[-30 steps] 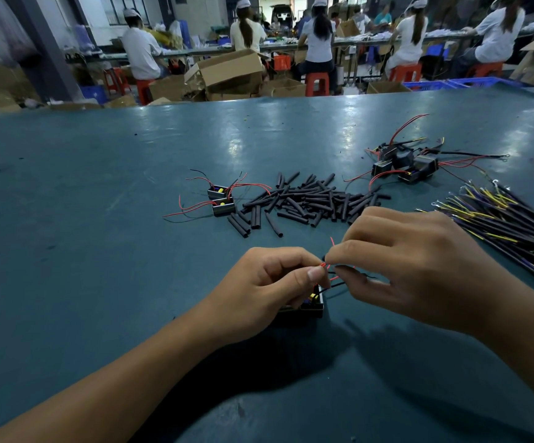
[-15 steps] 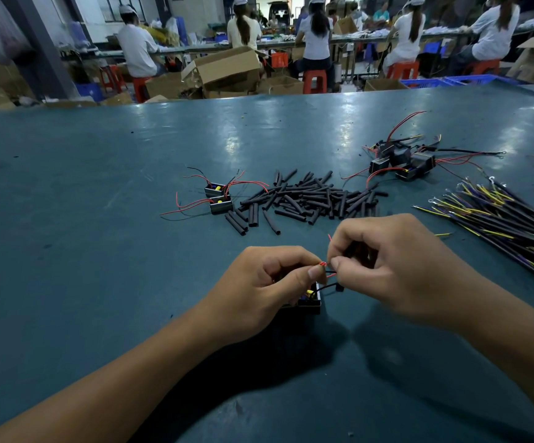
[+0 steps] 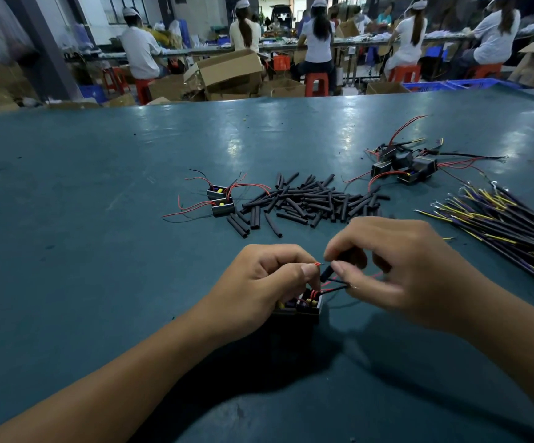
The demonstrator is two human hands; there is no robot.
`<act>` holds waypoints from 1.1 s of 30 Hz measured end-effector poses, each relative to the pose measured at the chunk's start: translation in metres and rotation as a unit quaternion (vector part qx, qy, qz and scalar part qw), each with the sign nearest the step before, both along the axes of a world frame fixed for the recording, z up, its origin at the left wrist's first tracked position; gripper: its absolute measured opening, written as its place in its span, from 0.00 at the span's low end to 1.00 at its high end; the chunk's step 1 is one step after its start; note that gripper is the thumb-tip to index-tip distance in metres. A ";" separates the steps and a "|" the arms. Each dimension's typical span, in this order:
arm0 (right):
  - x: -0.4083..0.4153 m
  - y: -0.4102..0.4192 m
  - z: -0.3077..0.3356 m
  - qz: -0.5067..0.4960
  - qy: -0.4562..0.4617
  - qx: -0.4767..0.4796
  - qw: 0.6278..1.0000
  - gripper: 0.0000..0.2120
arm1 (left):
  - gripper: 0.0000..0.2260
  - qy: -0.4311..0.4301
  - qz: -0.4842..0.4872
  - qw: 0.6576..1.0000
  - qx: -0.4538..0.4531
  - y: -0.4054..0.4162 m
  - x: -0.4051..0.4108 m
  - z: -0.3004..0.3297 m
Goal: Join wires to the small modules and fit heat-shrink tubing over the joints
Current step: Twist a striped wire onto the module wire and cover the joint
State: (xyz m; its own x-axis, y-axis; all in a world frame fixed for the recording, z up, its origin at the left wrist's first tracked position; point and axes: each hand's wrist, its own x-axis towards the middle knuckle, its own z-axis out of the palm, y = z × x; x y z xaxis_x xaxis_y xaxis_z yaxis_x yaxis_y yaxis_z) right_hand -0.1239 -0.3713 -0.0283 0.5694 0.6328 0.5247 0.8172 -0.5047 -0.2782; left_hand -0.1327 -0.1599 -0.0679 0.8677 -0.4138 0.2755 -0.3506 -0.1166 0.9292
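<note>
- The left hand (image 3: 268, 282) pinches the red wire (image 3: 317, 264) above the module (image 3: 304, 306), near the table (image 3: 99, 251) edge
- The right hand (image 3: 396, 266) pinches a black tube (image 3: 327, 274); I'd steady the wire tip, then slide the tube straight on

Both hands (image 3: 332, 279) on one wired module (image 3: 304, 306)

Factory assembly floor: a big teal worktable (image 3: 131, 174) holds a pile of cut heat-shrink tubing (image 3: 316, 199), small modules (image 3: 220, 201) and bundled wires (image 3: 508, 219). Behind it, workers in white caps (image 3: 318, 36) sit on red stools (image 3: 316, 83) along a long bench, cardboard boxes (image 3: 227, 70) beside them.
</note>
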 end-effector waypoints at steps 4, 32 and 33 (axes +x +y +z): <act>0.002 -0.002 -0.003 0.025 -0.133 -0.066 0.989 0.04 | 0.11 0.029 -0.019 0.999 -0.009 -0.001 -0.002 0.003; -0.002 0.013 -0.004 -0.037 0.505 0.244 0.828 0.04 | 0.07 -0.197 0.050 0.972 0.116 -0.001 0.000 -0.004; -0.002 0.014 -0.005 -0.031 0.530 0.249 0.810 0.04 | 0.07 -0.172 0.042 0.979 0.104 0.000 0.001 -0.005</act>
State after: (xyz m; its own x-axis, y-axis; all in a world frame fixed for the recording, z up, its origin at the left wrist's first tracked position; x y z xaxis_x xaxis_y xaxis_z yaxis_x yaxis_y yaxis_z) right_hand -0.1261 -0.3575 -0.0335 0.8896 0.4463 -0.0976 -0.0358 -0.1449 -0.9888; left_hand -0.1322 -0.1596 -0.0724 0.7716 -0.4230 0.4750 -0.6198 -0.3322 0.7110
